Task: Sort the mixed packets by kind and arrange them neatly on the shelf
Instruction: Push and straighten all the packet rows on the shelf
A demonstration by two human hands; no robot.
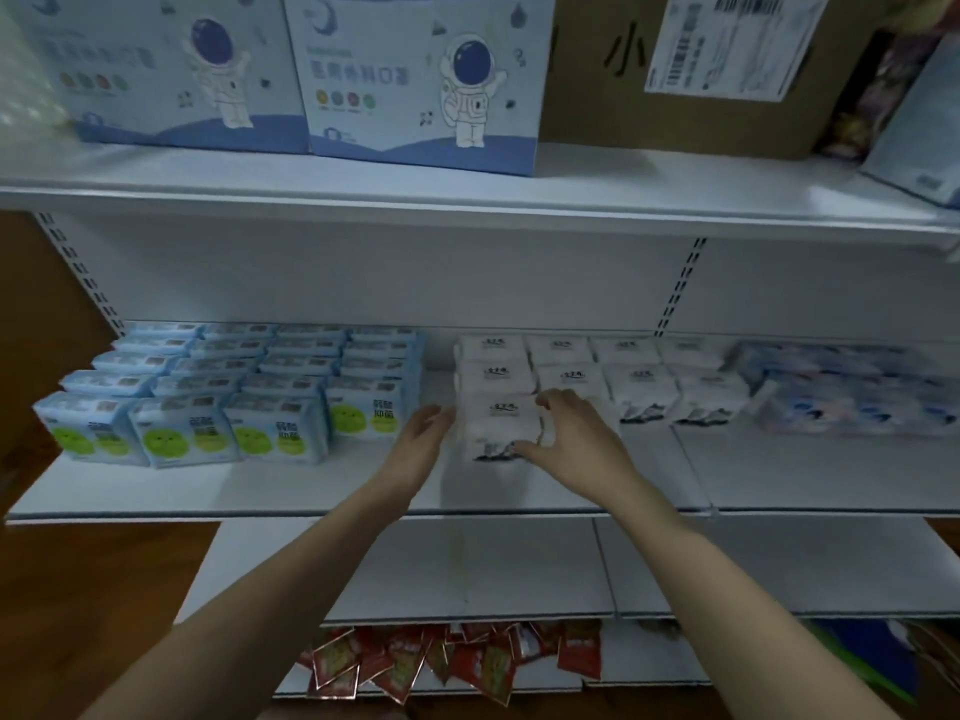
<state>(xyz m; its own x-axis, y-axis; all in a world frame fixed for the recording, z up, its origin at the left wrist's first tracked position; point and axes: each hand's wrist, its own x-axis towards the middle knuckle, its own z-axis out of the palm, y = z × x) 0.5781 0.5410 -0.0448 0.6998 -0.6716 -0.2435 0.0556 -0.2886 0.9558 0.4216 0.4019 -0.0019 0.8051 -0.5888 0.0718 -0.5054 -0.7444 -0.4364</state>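
Red sachets [441,662] lie heaped on the bottom shelf, below both forearms. On the middle shelf [260,485], the front white packet [496,426] sits between the hands, its long axis seemingly left-right. The left hand [423,433] lies flat against its left end and the right hand [569,433] curls round its right end. Blue green-dotted packets [234,397] stand to its left, more white packets [639,376] to its right.

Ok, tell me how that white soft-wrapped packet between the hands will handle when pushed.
Probably squashy: the white plastic-wrapped packet looks pillowy, with rounded edges. Likely light: the right hand grips it by thumb and fingertips alone. Its wrap may slide easily on the smooth white shelf.
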